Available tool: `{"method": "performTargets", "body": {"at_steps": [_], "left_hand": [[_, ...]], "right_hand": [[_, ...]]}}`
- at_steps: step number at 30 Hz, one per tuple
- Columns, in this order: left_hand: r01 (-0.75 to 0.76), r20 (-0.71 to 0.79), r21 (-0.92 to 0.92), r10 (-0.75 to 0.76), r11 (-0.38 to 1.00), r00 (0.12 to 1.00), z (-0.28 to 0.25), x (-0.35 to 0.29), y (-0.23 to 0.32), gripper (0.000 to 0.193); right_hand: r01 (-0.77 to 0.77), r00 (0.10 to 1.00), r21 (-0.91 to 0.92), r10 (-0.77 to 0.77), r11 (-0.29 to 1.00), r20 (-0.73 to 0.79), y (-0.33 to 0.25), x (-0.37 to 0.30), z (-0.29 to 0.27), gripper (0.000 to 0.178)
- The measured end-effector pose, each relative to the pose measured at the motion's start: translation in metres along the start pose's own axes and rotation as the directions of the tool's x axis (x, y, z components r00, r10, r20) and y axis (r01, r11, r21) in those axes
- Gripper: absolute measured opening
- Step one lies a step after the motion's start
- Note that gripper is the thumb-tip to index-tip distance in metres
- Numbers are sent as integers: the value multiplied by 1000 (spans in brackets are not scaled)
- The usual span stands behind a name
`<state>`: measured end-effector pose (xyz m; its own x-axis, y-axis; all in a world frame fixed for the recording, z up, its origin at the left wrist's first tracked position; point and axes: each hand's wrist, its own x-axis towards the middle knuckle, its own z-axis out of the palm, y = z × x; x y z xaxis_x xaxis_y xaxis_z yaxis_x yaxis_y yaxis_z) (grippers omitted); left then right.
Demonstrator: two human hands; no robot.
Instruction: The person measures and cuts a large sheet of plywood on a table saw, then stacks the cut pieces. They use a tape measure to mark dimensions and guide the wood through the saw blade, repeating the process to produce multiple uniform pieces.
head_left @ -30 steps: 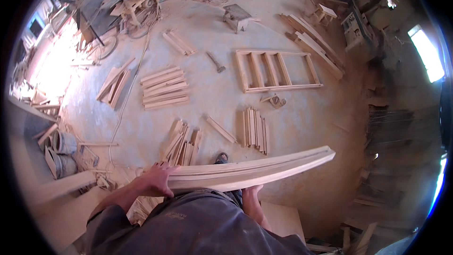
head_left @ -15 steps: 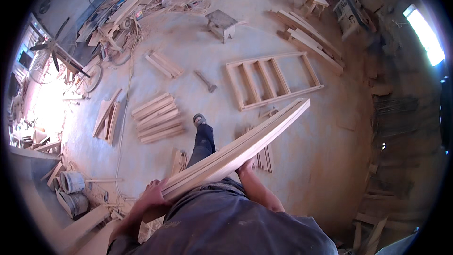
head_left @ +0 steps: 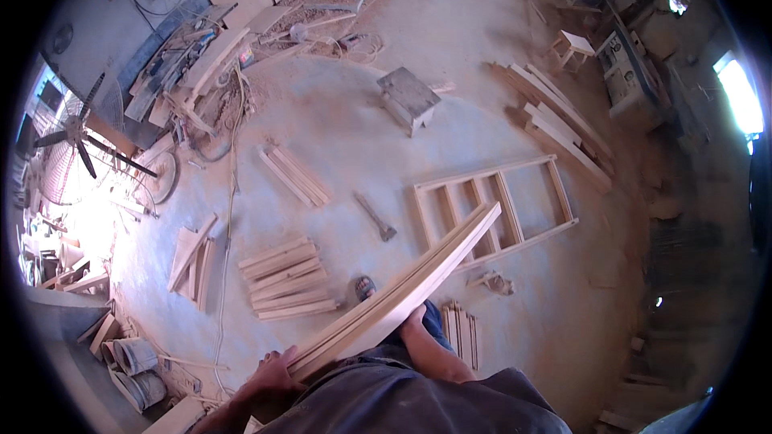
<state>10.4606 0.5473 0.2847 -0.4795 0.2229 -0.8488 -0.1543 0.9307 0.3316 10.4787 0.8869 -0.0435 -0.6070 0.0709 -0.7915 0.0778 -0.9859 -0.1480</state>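
Note:
I carry a bundle of long, pale wooden boards (head_left: 394,297) across the front of my body, slanting from lower left to upper right. My left hand (head_left: 277,371) grips the near end, its fingers over the edge. Farther along, my right hand (head_left: 413,320) supports the boards from the underside; its fingers are partly hidden beneath them. The far end of the bundle overlaps my view of a ladder-like wooden frame (head_left: 509,209) lying on the floor. A hammer-like tool (head_left: 374,215) lies left of that frame.
Stacked slats (head_left: 285,280), a pair of strips (head_left: 294,177) and short pieces (head_left: 460,336) lie on the floor. A low stool (head_left: 408,90) stands ahead, with long planks (head_left: 563,124) to its right. At left are a fan (head_left: 76,128), a cable (head_left: 227,253) and buckets (head_left: 135,355).
The floor items now appear lower in view as I move forward and my view shifts. The boards' far end has swung slightly left and lower. Both hands keep their hold.

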Motion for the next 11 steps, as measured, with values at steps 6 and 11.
{"method": "performTargets", "body": {"at_steps": [6,11], "left_hand": [[69,-18,-56,-70,996,997,-53,41,6,114],[139,-9,-102,-141,985,990,-94,72,24,112]], "right_hand": [[-5,998,-9,5,1000,-55,1,58,96,58],[20,999,-50,-22,999,-38,-3,98,144,57]]}}
